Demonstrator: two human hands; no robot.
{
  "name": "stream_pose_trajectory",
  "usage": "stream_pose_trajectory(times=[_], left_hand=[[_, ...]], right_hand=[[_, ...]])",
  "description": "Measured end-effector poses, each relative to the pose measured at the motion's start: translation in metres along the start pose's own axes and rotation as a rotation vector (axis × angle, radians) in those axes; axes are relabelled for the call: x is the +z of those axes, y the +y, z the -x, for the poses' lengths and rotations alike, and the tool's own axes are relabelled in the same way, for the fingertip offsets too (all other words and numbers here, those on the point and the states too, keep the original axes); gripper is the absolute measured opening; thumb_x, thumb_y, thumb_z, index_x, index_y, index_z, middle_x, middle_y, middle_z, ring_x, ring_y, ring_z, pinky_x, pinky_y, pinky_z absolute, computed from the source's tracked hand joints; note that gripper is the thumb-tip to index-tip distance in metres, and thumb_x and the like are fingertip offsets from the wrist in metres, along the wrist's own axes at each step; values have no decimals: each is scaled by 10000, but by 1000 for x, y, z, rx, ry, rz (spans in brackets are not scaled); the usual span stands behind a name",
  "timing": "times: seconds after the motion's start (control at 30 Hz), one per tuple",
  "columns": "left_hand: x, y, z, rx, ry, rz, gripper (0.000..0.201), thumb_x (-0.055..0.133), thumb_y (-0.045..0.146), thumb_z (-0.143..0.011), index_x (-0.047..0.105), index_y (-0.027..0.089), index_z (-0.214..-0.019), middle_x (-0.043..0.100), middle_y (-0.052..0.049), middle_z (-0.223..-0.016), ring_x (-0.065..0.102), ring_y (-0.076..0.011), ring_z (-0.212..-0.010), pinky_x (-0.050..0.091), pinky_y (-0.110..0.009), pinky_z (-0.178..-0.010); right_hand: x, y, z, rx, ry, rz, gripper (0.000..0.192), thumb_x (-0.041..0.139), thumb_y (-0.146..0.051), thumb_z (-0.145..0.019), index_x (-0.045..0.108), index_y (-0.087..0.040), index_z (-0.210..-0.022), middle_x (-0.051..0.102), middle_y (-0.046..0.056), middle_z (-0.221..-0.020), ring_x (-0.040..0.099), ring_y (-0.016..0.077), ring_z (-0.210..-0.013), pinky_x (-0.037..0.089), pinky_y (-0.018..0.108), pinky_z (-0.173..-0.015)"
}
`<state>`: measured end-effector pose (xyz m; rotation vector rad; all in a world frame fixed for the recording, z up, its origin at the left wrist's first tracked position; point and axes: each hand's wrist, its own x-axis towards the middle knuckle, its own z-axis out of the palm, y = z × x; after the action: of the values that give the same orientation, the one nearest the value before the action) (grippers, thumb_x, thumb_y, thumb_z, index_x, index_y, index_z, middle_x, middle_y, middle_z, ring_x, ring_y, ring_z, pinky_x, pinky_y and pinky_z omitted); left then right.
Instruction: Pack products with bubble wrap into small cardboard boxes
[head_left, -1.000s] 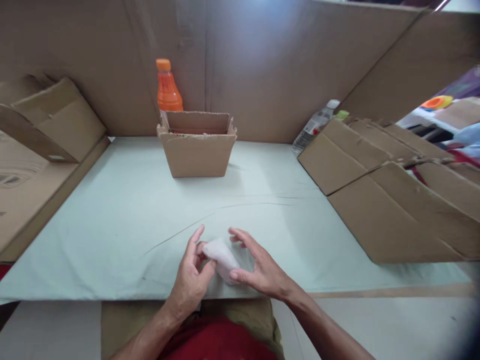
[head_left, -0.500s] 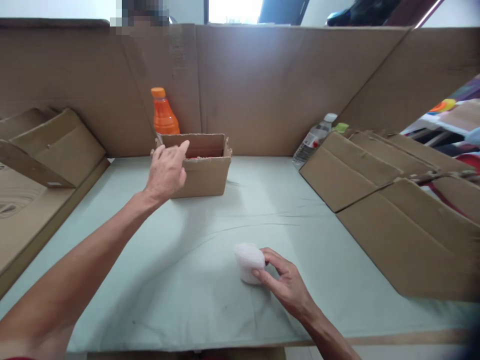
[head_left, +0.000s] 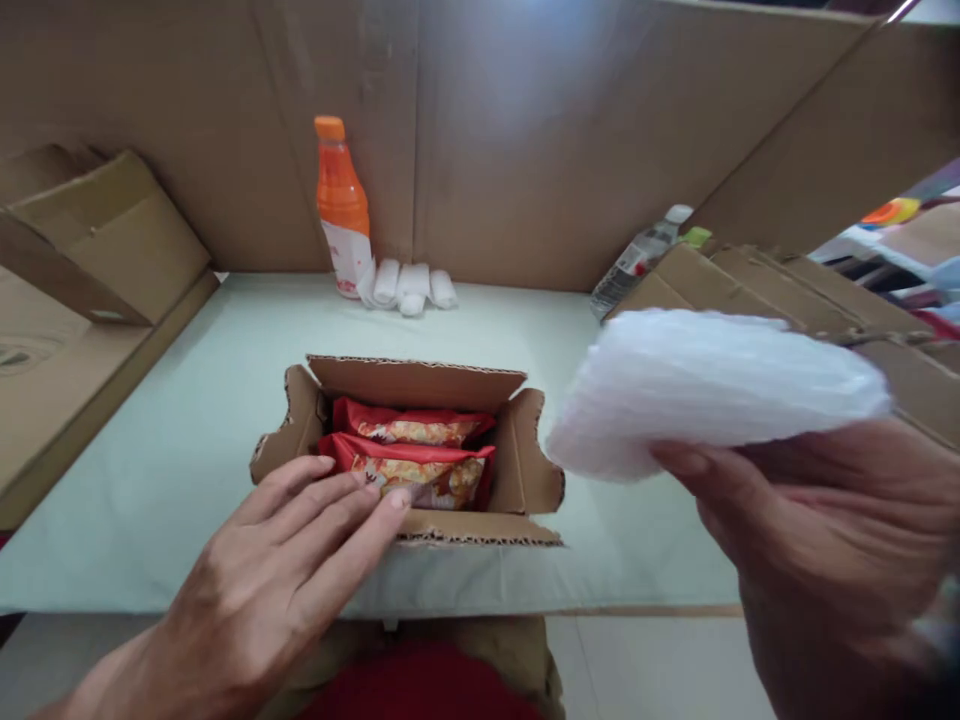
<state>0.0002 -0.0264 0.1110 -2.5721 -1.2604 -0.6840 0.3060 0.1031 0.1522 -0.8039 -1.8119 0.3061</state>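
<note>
Pale green table; tall cardboard walls behind; bright light above

An orange bottle with an orange cap and a white label stands upright at the back of the counter, against the tall cardboard wall. Just right of the orange bottle, touching its base, lie several small white rolls in a row. Well right of the orange bottle, a clear plastic bottle leans tilted beside flattened cardboard sheets. Far left of the orange bottle, folded cardboard pieces rest at the counter's edge. The counter is covered in a pale green sheet.
</note>
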Motion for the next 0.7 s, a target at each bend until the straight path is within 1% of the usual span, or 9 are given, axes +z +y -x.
stream_pose_trajectory(times=[0.07, 0.13, 0.27, 0.33, 0.4, 0.47, 0.53, 0.6, 0.7], left_hand=[[-4, 1, 16, -54, 19, -34, 538, 540, -8, -902, 497, 64, -1434, 711, -121, -1226, 574, -220, -1209, 345, -443, -1145], [-3, -3, 30, -111, 60, -36, 562, 563, -9, -894, 483, 62, -1446, 728, -110, -1145, 595, -207, -1136, 372, -431, -1121], [6, -8, 48, -65, 101, 11, 646, 564, -24, -882, 413, 72, -1503, 724, -112, -1147, 596, -210, -1113, 394, -444, -1095], [8, -7, 51, -56, 112, 30, 667, 566, -27, -880, 395, 75, -1517, 720, -119, -1159, 593, -215, -1119, 396, -453, -1090], [8, -6, 50, -55, 128, 53, 669, 571, -24, -880, 393, 71, -1518, 723, -121, -1144, 594, -218, -1113, 400, -455, -1081], [7, -5, 48, -65, 144, 79, 664, 574, -29, -878, 399, 64, -1512, 728, -122, -1131, 597, -218, -1107, 406, -455, -1074], [6, -6, 47, -76, 160, 94, 650, 571, -32, -878, 413, 63, -1501, 732, -124, -1125, 605, -217, -1098, 411, -456, -1069], [7, -8, 47, -84, 173, 95, 639, 570, -28, -877, 427, 71, -1492, 736, -122, -1116, 615, -218, -1087, 418, -459, -1065], [10, -9, 44, -84, 195, 79, 649, 578, -6, -876, 428, 97, -1499, 742, -108, -1075, 630, -229, -1064, 444, -462, -1045]], right_hand=[[13, -23, -17, -130, -213, 52, 169, 773, -294, -851, 754, -294, -1019, 735, -7, -864, 652, 161, -735, 532, 276, -647], [29, -38, -31, -209, -451, 78, 83, 701, -288, -904, 740, -251, -967, 727, 3, -857, 637, 145, -707, 503, 265, -637], [67, -52, -43, -257, -957, 209, 103, 640, -248, -920, 722, -188, -904, 725, 26, -827, 640, 150, -736, 461, 270, -690], [88, -55, -41, -259, -1236, 369, 112, 661, -233, -882, 713, -170, -805, 712, 37, -742, 630, 161, -679, 432, 277, -655], [108, -58, -34, -263, -1444, 517, 135, 651, -186, -857, 705, -159, -736, 698, 50, -678, 620, 169, -629, 405, 275, -610], [124, -59, -28, -291, -1545, 575, 160, 612, -113, -849, 719, -157, -739, 714, 67, -692, 637, 179, -643, 404, 277, -603], [133, -57, -22, -321, -1578, 575, 180, 601, -67, -831, 731, -161, -748, 733, 74, -726, 654, 188, -663, 421, 289, -619], [136, -53, -19, -327, -1578, 553, 157, 637, -62, -795, 723, -165, -712, 734, 71, -719, 655, 196, -643, 429, 299, -611], [134, -47, -21, -249, -1529, 473, 162, 668, -77, -763, 691, -181, -640, 704, 39, -647, 636, 182, -581, 442, 294, -591]])
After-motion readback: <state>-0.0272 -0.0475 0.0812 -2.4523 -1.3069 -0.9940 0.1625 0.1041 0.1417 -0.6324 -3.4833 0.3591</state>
